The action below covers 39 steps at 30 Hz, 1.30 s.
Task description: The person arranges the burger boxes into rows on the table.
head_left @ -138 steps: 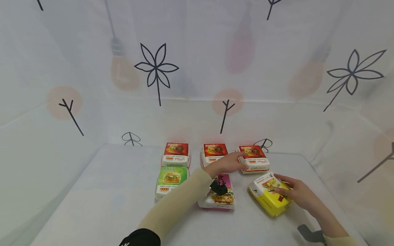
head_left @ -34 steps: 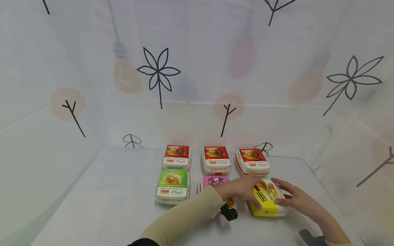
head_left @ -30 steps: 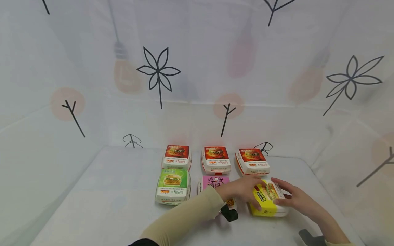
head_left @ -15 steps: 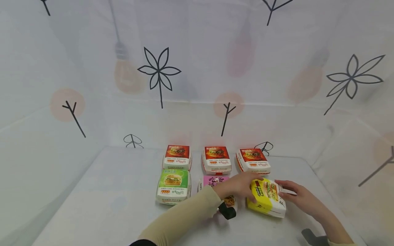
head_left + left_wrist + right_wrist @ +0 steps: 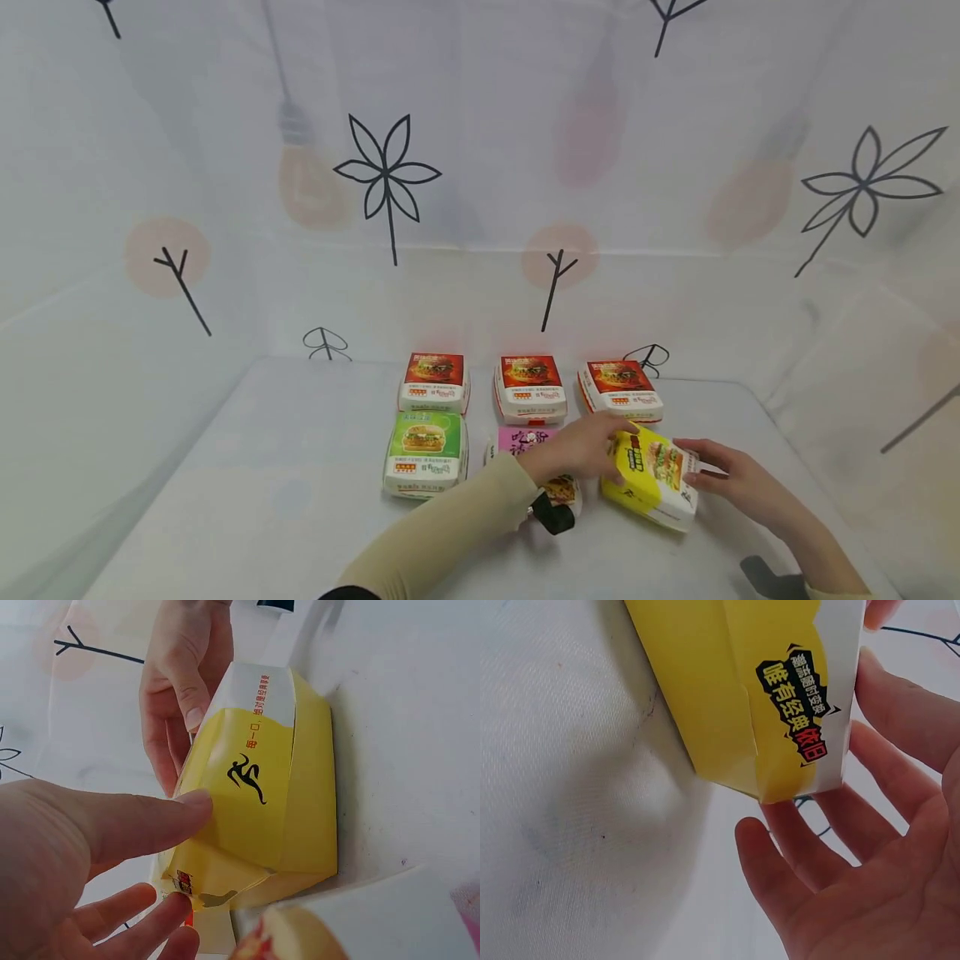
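Note:
A yellow-and-white burger box [image 5: 647,492] stands at the front right of the white table, turned at an angle. My left hand [image 5: 576,451] holds its left end, thumb on the near side and fingers toward the far corner. At the white end, my right hand [image 5: 742,482] grips with thumb and fingers spread round it. In the left wrist view the yellow side of the burger box [image 5: 251,780] carries a black figure, and the left thumb presses its edge. The right wrist view has the right fingers [image 5: 859,817] curved about the end of the box.
Three red-and-white burger boxes [image 5: 529,390] line the back. A green burger box [image 5: 424,450] sits before the left one. My left forearm partly covers a pink box [image 5: 517,439] in the middle. Patterned cloth [image 5: 480,192] hangs behind and at both sides.
My left hand has come from the back right red box to the yellow box. Between both hands the yellow box has turned, its white end swinging toward the near right.

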Each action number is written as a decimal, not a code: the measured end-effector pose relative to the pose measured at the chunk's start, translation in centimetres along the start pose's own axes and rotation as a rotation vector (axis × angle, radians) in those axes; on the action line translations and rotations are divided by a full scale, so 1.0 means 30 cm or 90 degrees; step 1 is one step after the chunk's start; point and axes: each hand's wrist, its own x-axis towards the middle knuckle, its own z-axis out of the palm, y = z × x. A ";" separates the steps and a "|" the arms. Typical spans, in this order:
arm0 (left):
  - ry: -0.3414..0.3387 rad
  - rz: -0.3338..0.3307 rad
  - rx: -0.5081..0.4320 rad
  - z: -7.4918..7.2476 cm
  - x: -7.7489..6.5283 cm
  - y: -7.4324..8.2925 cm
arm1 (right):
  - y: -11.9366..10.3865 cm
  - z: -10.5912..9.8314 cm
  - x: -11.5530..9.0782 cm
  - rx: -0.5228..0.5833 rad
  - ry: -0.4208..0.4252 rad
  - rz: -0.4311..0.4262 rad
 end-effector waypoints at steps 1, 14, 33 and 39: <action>0.002 -0.005 -0.006 0.001 0.000 0.001 | 0.001 0.000 -0.002 0.004 -0.003 0.001; 0.047 -0.075 -0.114 0.033 -0.006 -0.009 | 0.013 0.033 -0.018 0.030 -0.031 0.033; 0.114 -0.078 -0.061 0.019 0.005 0.003 | -0.027 0.032 -0.013 0.003 0.016 0.007; 0.109 -0.073 -0.076 0.021 0.005 -0.002 | -0.030 0.036 -0.017 0.004 0.021 0.026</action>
